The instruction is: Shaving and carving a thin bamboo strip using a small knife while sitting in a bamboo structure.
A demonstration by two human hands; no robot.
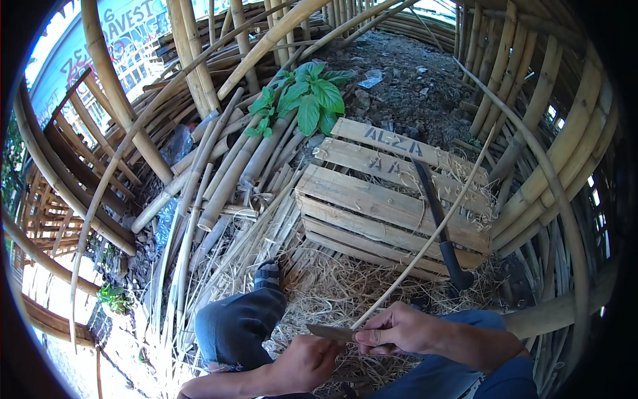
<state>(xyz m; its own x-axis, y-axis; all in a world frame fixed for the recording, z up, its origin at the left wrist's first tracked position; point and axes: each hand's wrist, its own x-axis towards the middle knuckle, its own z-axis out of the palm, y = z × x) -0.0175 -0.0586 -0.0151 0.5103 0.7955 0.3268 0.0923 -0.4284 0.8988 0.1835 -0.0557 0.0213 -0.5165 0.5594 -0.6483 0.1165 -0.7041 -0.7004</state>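
Observation:
A short knife (330,332) is in my right hand (407,328), its blade pointing left. The blade lies across the lower end of a long, thin bamboo strip (425,249). From there the strip slants up and right over the crate. My left hand (307,363) is a closed fist just below the blade, around the strip's near end, which the fingers mostly hide. Beyond my hands, a machete (435,209) with a dark blade and black handle leans on a slatted wooden crate (372,217).
Pale shavings (312,292) cover the ground by my feet. Bamboo poles (219,174) lie in a pile at left, beside a leafy green plant (309,96). Upright bamboo poles (578,143) form a wall at right. Bare soil (412,73) lies behind the crate.

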